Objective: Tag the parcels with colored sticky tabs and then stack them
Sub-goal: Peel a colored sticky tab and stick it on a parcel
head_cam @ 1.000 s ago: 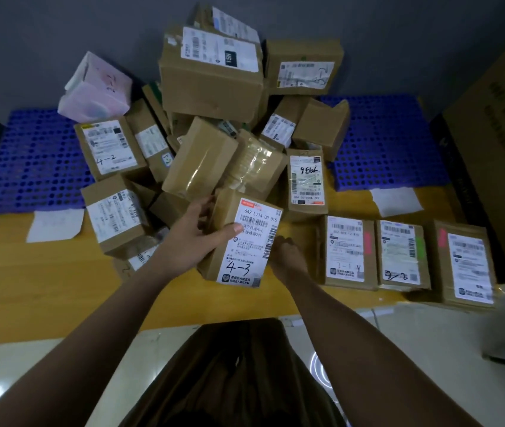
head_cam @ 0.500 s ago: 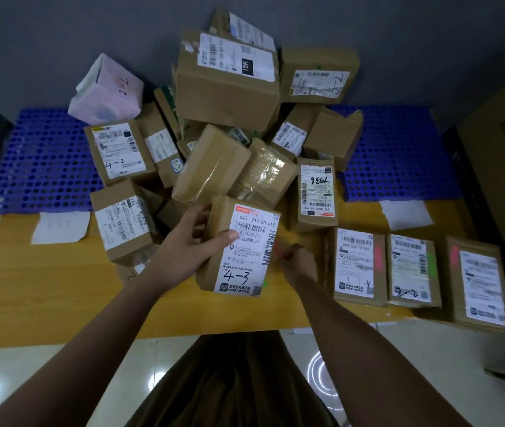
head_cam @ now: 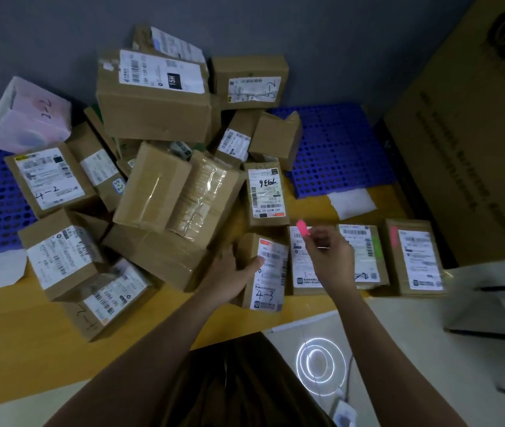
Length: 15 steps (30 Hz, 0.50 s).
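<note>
the left hand (head_cam: pixel 229 274) grasps the 4-3 parcel (head_cam: pixel 265 271) on the tabletop (head_cam: pixel 29 343), its long axis running away; the right hand (head_cam: pixel 331 257) pinches a pink tab (head_cam: pixel 302 228) just above-right of it.

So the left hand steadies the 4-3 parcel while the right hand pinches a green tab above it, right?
Not quite: the head view shows the tab is pink, not green. The rest holds: the left hand steadies the 4-3 parcel and the right hand pinches the tab above it.
</note>
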Each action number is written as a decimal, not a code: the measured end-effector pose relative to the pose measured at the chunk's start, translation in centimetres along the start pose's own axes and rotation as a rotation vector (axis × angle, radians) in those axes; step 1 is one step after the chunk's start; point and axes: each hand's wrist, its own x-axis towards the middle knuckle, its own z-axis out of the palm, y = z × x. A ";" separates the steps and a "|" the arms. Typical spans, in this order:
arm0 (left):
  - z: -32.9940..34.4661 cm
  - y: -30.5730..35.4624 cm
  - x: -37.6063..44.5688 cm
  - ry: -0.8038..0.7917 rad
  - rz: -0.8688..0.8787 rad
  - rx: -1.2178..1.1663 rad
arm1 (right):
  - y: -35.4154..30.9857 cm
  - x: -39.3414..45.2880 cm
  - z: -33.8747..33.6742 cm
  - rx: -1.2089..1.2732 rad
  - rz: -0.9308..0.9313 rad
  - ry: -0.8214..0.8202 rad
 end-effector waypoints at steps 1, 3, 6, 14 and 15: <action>0.3 -0.2 0.8 0.011 -0.022 0.050 | 0.2 0.1 -0.2 0.021 0.018 -0.002; 0.5 0.0 1.4 0.038 -0.022 0.119 | 0.1 0.1 -0.4 0.105 0.059 -0.016; 0.4 1.9 0.4 0.153 0.187 0.115 | -0.6 0.1 -0.5 0.315 0.170 -0.064; -1.0 8.4 -2.1 0.173 0.373 -0.327 | -5.3 -0.7 0.3 0.731 0.229 -0.279; -1.2 8.7 -2.3 0.187 0.369 -0.350 | -5.7 -0.6 0.1 0.729 0.207 -0.290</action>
